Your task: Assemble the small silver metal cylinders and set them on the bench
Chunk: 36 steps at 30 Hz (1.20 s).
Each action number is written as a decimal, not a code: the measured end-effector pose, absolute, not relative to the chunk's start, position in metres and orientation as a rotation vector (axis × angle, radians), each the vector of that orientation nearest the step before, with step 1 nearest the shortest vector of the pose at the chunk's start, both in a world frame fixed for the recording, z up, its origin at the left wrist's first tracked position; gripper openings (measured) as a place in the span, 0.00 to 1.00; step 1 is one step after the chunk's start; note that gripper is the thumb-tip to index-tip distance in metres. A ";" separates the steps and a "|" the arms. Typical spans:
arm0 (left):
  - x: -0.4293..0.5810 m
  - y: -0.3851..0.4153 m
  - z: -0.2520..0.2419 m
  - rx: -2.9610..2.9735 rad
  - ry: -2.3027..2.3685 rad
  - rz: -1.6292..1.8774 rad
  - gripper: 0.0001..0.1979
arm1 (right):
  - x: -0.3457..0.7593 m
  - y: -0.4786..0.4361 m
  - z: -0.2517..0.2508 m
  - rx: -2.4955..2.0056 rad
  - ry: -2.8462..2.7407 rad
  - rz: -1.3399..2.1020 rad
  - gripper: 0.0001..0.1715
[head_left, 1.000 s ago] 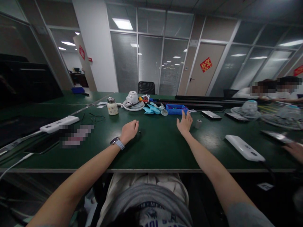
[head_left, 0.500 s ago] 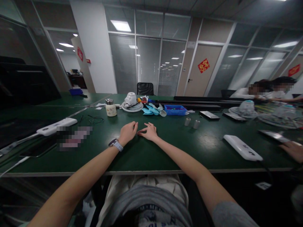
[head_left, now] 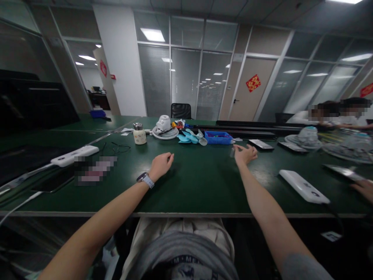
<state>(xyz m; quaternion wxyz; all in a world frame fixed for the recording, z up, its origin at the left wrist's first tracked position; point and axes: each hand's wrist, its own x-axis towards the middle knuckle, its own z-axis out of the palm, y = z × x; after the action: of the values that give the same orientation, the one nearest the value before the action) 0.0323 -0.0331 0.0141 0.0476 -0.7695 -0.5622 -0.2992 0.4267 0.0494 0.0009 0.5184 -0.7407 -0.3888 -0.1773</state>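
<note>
My left hand [head_left: 161, 164], with a watch [head_left: 142, 177] on its wrist, is over the green table with its fingers curled in. Whatever may be inside them is hidden. Farther right, my right hand [head_left: 244, 154] reaches across the table, its fingers apart. By its thumb side stands a small grey metal cylinder [head_left: 232, 152], partly covered by the hand; I cannot tell whether they touch. A second such cylinder is not visible now, and the hand covers that spot.
Along the back are a cream jar [head_left: 140, 136], a white fan part [head_left: 163, 125], light blue fan blades [head_left: 188, 136] and a blue tray [head_left: 218, 137]. White power strips lie left [head_left: 74, 155] and right [head_left: 303, 186]. A co-worker's hand [head_left: 363, 187] is at the right edge.
My right hand has left my left hand's side and moved right, over to the grey cylinders. My left hand stays nearly in place. The view has shifted slightly.
</note>
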 end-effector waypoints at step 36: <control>0.032 -0.030 0.009 -2.406 -1.719 -0.901 0.22 | 0.458 0.042 -0.021 -1.825 -0.549 0.007 0.24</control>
<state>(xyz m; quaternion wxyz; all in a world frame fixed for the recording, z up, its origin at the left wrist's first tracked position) 0.0324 -0.0297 0.0095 0.0253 -0.7781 -0.5558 -0.2916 0.4583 0.0423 -0.0209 0.5791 -0.7807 -0.2348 0.0031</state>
